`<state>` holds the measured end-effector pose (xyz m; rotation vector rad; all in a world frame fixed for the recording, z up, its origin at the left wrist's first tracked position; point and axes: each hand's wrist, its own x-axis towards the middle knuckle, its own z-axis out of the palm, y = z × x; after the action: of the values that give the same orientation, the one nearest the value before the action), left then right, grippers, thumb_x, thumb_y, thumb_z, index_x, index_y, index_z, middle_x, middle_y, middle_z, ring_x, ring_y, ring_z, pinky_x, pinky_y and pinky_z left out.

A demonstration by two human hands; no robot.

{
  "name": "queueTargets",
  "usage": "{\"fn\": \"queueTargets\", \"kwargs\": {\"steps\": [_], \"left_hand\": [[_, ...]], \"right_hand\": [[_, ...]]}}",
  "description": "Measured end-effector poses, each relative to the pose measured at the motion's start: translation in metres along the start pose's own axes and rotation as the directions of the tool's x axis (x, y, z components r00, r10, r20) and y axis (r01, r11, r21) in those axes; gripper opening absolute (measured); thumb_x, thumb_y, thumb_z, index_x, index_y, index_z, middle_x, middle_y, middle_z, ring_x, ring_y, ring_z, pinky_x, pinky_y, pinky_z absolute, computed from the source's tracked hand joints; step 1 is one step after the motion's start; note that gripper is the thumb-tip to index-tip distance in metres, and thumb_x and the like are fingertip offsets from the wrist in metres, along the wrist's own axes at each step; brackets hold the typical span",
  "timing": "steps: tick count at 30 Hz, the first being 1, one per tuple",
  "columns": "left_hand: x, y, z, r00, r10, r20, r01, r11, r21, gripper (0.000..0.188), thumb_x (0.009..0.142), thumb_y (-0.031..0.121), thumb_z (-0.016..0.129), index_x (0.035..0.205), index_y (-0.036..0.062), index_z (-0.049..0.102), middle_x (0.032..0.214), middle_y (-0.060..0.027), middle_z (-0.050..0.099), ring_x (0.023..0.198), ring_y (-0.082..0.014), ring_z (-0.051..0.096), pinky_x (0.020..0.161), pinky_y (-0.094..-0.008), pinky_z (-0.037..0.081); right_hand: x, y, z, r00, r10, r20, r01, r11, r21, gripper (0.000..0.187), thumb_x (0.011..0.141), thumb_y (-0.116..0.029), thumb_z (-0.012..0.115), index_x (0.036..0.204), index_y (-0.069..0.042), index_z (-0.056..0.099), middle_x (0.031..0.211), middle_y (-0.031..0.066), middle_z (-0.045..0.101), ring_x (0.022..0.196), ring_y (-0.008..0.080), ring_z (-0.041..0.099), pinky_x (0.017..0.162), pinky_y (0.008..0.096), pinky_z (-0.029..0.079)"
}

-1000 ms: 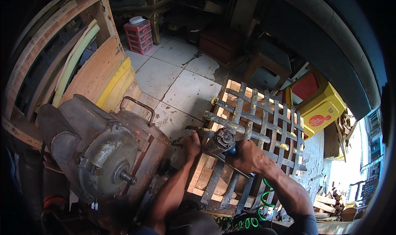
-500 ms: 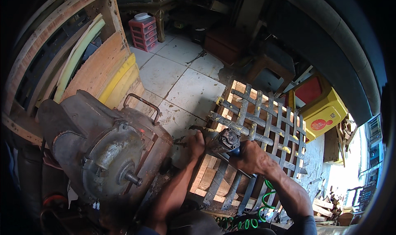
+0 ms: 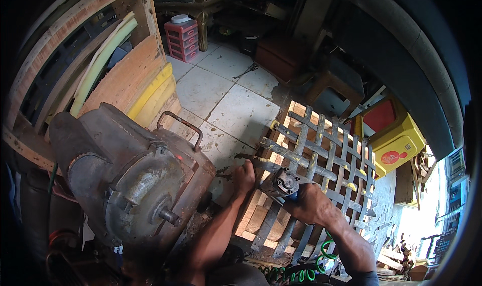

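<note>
A wooden seat frame (image 3: pixel 249 220) with grey webbing straps (image 3: pixel 301 158) woven across it lies before me. My right hand (image 3: pixel 312 205) is wrapped round the handle of an air staple gun (image 3: pixel 282 183), whose nose is down at the frame's left side and hidden from view. A green coiled air hose (image 3: pixel 327 247) runs below that hand. Just left of the gun, my left hand (image 3: pixel 244 177) is closed at the frame's left edge, by the loose end of a webbing strap (image 3: pixel 251 160). It appears to grip that strap.
A heavy, rusty motor-like machine (image 3: pixel 135 185) with a metal handle stands close on my left. Behind it lean wooden frames and yellow foam (image 3: pixel 150 92). Farther off are a pink drawer unit (image 3: pixel 182 39), a dark stool (image 3: pixel 335 82) and a yellow plastic container (image 3: pixel 394 143). Wood scraps (image 3: pixel 396 256) lie at right.
The whole view has shifted slightly, so the scene sits a little farther right and lower. Both hands and the staple gun keep nearly the same place on the frame.
</note>
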<state>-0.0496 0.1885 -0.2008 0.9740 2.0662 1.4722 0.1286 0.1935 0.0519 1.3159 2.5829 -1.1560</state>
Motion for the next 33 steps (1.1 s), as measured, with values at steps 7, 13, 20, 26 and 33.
{"fn": "queueTargets", "kwargs": {"steps": [7, 13, 20, 26, 33], "left_hand": [[-0.002, 0.013, -0.006, 0.989, 0.135, -0.053, -0.131, 0.989, 0.071, 0.054, 0.103, 0.033, 0.041, 0.074, -0.0091, 0.057, 0.068, -0.0323, 0.058, 0.07, -0.0525, 0.061, 0.06, -0.0573, 0.042], [-0.001, 0.018, -0.011, 1.0, 0.01, -0.024, -0.009, 0.997, 0.071, 0.063, 0.104, 0.04, 0.038, 0.072, -0.0101, 0.059, 0.072, -0.034, 0.061, 0.072, -0.0544, 0.061, 0.067, -0.0585, 0.045], [-0.06, -0.014, -0.088, 0.944, 0.311, -0.107, -0.238, 0.871, 0.429, 0.034, 0.106, 0.025, 0.041, 0.107, -0.0027, 0.06, 0.103, -0.0245, 0.056, 0.1, -0.0438, 0.05, 0.092, -0.0544, 0.038], [-0.174, -0.064, -0.109, 0.978, -0.201, -0.047, 0.164, 0.893, -0.419, 0.038, 0.108, 0.031, 0.041, 0.125, -0.0015, 0.051, 0.116, -0.0265, 0.058, 0.116, -0.0442, 0.05, 0.097, -0.0516, 0.04], [-0.245, -0.03, -0.125, 0.424, -0.074, 0.903, -0.56, 0.762, 0.326, 0.037, 0.101, 0.032, 0.06, 0.112, -0.0024, 0.058, 0.112, -0.0196, 0.065, 0.099, -0.0348, 0.065, 0.079, -0.0445, 0.052]], "right_hand": [[-0.025, -0.006, -0.013, 0.998, 0.066, 0.005, -0.065, 0.996, -0.065, 0.032, 0.082, -0.021, 0.07, 0.095, 0.009, 0.069, 0.083, 0.0289, 0.07, 0.081, 0.0423, 0.071, 0.077, 0.0471, 0.056], [-0.179, 0.004, -0.017, 0.777, 0.55, -0.307, -0.556, 0.828, 0.077, 0.037, 0.072, -0.026, 0.076, 0.099, 0.0, 0.073, 0.077, 0.0256, 0.069, 0.076, 0.0338, 0.07, 0.073, 0.0441, 0.052], [-0.357, 0.061, 0.088, 0.459, 0.886, -0.06, -0.478, 0.304, 0.824, 0.052, 0.078, -0.018, 0.072, 0.125, 0.0, 0.059, 0.096, 0.0065, 0.068, 0.086, 0.0191, 0.064, 0.079, 0.037, 0.053], [-0.401, 0.138, 0.259, 0.212, 0.963, -0.164, -0.787, 0.268, 0.555, 0.053, 0.08, -0.025, 0.073, 0.124, 0.002, 0.061, 0.102, 0.0183, 0.07, 0.096, 0.0341, 0.069, 0.086, 0.0418, 0.052], [-0.406, 0.184, 0.331, 0.458, 0.867, -0.196, -0.866, 0.485, 0.124, 0.046, 0.085, -0.029, 0.071, 0.119, 0.0, 0.065, 0.105, 0.0228, 0.069, 0.103, 0.039, 0.067, 0.09, 0.0451, 0.052]]}}
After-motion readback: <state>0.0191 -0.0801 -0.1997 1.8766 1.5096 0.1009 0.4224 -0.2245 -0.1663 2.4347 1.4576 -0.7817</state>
